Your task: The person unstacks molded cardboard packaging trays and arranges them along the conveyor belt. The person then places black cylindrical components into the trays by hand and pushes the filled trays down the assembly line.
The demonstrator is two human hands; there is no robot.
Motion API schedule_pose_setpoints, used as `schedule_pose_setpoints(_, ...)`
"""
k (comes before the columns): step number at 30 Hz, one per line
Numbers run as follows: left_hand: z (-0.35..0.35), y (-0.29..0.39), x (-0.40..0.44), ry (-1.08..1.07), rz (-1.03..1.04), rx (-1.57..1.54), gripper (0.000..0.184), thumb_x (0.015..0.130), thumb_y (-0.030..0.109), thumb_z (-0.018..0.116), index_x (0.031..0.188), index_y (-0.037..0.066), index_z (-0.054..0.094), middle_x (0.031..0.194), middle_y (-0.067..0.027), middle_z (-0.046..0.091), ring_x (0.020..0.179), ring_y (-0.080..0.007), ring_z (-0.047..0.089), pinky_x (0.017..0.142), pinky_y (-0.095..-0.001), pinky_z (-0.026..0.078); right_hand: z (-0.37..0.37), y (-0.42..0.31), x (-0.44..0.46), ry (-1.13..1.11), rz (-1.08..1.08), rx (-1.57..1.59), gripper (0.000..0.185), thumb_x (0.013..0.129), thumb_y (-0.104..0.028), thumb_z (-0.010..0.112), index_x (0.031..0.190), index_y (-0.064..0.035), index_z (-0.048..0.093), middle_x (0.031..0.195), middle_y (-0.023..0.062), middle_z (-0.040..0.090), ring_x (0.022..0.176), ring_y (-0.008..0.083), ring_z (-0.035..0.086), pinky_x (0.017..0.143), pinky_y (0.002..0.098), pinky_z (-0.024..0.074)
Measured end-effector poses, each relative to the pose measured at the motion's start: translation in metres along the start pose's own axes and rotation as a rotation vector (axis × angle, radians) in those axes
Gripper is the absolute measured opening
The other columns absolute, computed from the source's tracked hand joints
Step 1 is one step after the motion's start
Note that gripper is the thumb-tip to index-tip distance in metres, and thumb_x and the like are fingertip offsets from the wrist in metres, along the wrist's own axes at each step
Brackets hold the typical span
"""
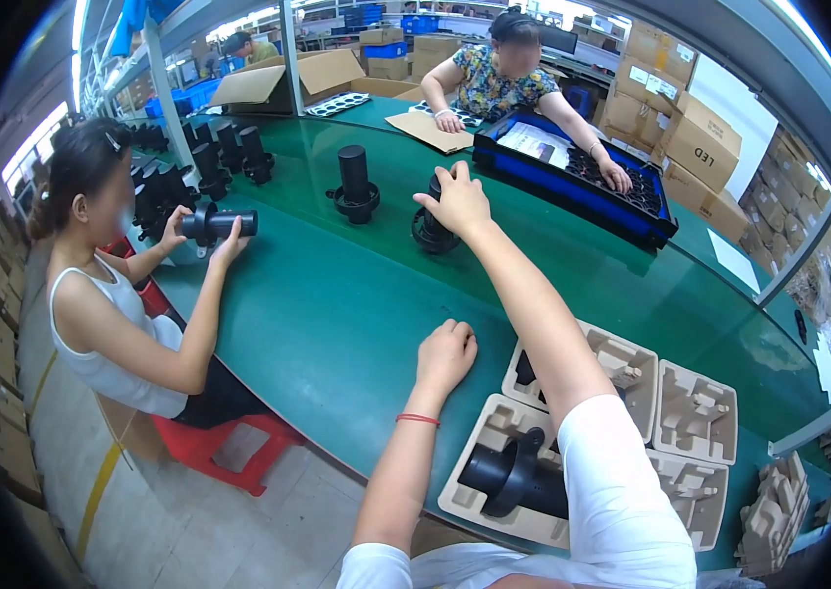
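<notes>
My right hand (pixel 460 204) reaches across the green table, its fingers closed round the top of a black cylindrical fixture (pixel 434 236). That fixture stands upright on a wider round base, and my hand covers most of its upper part. A similar black fixture (pixel 355 185) stands upright just to its left. Nearer to me, my left hand (pixel 447 355) rests on the tabletop with its fingers curled in and nothing visible in them. Close to my right arm, a moulded pulp tray (pixel 479 494) holds another black fixture (pixel 514 473) lying on its side.
More pulp trays (pixel 696 410) lie at the right. A blue-lined black crate (pixel 572 177) holds small black parts; a co-worker's hand (pixel 616 177) reaches into it. At left, another co-worker holds a black fixture (pixel 219 226). Several fixtures (pixel 257 157) stand behind.
</notes>
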State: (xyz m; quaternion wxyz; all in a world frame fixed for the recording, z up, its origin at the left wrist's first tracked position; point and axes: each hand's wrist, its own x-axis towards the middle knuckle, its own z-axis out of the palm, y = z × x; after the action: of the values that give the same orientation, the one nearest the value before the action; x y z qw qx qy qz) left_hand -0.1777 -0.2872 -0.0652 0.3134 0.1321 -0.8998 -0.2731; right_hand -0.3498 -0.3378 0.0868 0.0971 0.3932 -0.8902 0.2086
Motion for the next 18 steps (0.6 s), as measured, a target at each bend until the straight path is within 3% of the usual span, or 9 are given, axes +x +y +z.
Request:
schedule_pose_setpoints(3, 0.000, 0.000, -0.001, 0.011, -0.007, -0.012, 0.009, 0.081, 0.015, 0.059, 0.081, 0.007, 0.062, 0.078, -0.0086, 0.058, 0.075, -0.0274, 0.062, 0.065, -0.0392, 0.050, -0.004, 0.006, -0.008, 0.070, 0.088, 0.009, 0.061, 0.072, -0.033, 0.076, 0.121, -0.0081, 0.049, 0.124, 0.0189, 0.044, 0.103, 0.0412, 0.058, 0.079, 0.0451, 0.0548)
schedule_pose_setpoints(6, -0.002, -0.001, -0.001, 0.019, -0.008, -0.035, 0.010, 0.081, 0.016, 0.059, 0.080, 0.007, 0.063, 0.078, -0.0088, 0.060, 0.075, -0.0280, 0.062, 0.066, -0.0400, 0.050, -0.013, 0.023, -0.018, -0.219, 0.228, 0.228, 0.057, 0.061, -0.024, 0.080, 0.108, -0.0046, 0.052, 0.113, 0.0196, 0.052, 0.087, 0.0348, 0.064, 0.070, 0.0425, 0.0565)
schedule_pose_setpoints(10, -0.004, -0.001, -0.001, -0.017, -0.013, -0.031, 0.012, 0.082, 0.019, 0.058, 0.082, 0.008, 0.064, 0.082, -0.0108, 0.061, 0.077, -0.0301, 0.062, 0.068, -0.0417, 0.050, -0.072, 0.071, -0.048, -0.312, -0.103, 0.360, 0.059, 0.058, -0.020, 0.081, 0.106, -0.0028, 0.052, 0.086, 0.0151, 0.062, 0.075, 0.0245, 0.065, 0.062, 0.0362, 0.0565)
schedule_pose_setpoints(11, -0.005, 0.000, -0.001, -0.039, -0.024, -0.037, 0.013, 0.083, 0.019, 0.058, 0.082, 0.008, 0.064, 0.083, -0.0113, 0.061, 0.079, -0.0310, 0.062, 0.069, -0.0431, 0.050, -0.094, 0.085, -0.058, -0.291, -0.155, 0.376, 0.057, 0.059, -0.022, 0.081, 0.105, -0.0034, 0.052, 0.087, 0.0136, 0.061, 0.074, 0.0237, 0.065, 0.059, 0.0347, 0.0549)
schedule_pose_setpoints(13, -0.002, -0.002, -0.001, -0.032, -0.023, -0.038, 0.013, 0.083, 0.020, 0.058, 0.082, 0.008, 0.064, 0.083, -0.0106, 0.061, 0.078, -0.0300, 0.062, 0.068, -0.0419, 0.050, -0.151, 0.110, -0.088, -0.235, -0.116, 0.399, 0.055, 0.062, -0.024, 0.081, 0.105, -0.0041, 0.052, 0.091, 0.0125, 0.060, 0.077, 0.0218, 0.064, 0.062, 0.0331, 0.0532)
schedule_pose_setpoints(18, -0.003, -0.002, 0.000, -0.060, -0.030, -0.059, 0.013, 0.083, 0.020, 0.059, 0.083, 0.008, 0.065, 0.080, -0.0092, 0.060, 0.075, -0.0277, 0.062, 0.066, -0.0391, 0.049, -0.288, 0.171, -0.212, -0.126, -0.181, 0.214, 0.051, 0.066, -0.022, 0.081, 0.106, -0.0083, 0.052, 0.103, 0.0069, 0.056, 0.099, 0.0183, 0.055, 0.088, 0.0318, 0.0432)
